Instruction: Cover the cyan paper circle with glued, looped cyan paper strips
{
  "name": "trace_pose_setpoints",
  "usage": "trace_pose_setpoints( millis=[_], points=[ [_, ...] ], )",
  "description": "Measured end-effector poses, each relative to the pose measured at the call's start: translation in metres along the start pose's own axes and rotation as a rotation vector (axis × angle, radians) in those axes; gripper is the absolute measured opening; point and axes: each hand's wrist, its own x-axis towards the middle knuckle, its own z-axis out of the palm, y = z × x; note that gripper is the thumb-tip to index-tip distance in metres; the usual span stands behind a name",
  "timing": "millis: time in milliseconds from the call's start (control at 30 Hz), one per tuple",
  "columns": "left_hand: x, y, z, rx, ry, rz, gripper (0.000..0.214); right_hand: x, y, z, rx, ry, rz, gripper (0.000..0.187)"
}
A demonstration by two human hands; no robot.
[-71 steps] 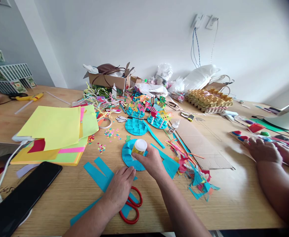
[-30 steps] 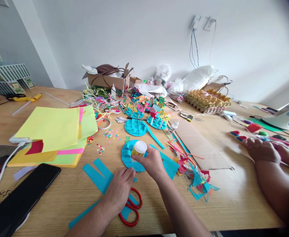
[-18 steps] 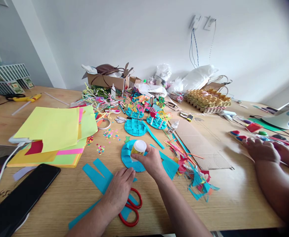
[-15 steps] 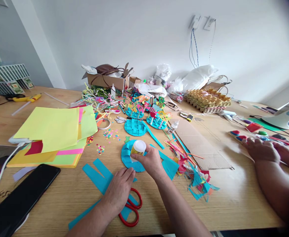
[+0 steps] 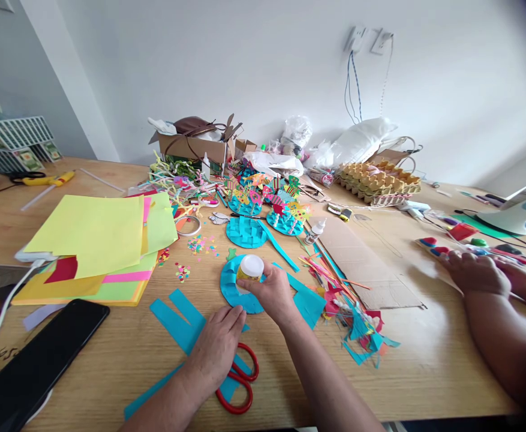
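My right hand (image 5: 275, 295) grips a thick glue stick (image 5: 251, 266) with a white end and a yellow label. It is held over a round blue paper disc (image 5: 229, 294) with blue strips on it, its lower end against or just above the disc. My left hand (image 5: 218, 336) lies flat, fingertips at the disc's near edge. Under and beside that hand are cut blue paper pieces (image 5: 173, 318) and red-handled scissors (image 5: 241, 393), blades hidden. Another blue sheet (image 5: 310, 303) lies right of my right hand.
Behind stand blue discs with paper decorations (image 5: 285, 221), another strip-covered disc (image 5: 246, 233) and a white glue bottle (image 5: 315, 231). Colored paper (image 5: 96, 234) and a black phone (image 5: 42, 366) lie left. Cardboard (image 5: 357, 264) and paper scraps (image 5: 364, 336) lie right, beyond them another person's hands (image 5: 476, 273).
The glue stick has shifted very slightly to the left in my right hand. My left hand stays where it was.
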Motion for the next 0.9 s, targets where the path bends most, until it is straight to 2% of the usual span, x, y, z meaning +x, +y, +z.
trace_pose_setpoints(
  millis=[300,900],
  points=[
    [-0.0001,-0.0007,-0.0006,0.007,-0.031,-0.01,0.034,0.0009,0.0009,0.002,0.004,-0.006,0.003,0.017],
    [-0.0006,-0.0005,0.0014,0.055,0.018,0.022,0.031,-0.0034,0.0013,0.0002,-0.002,0.006,-0.02,0.017]
  ],
)
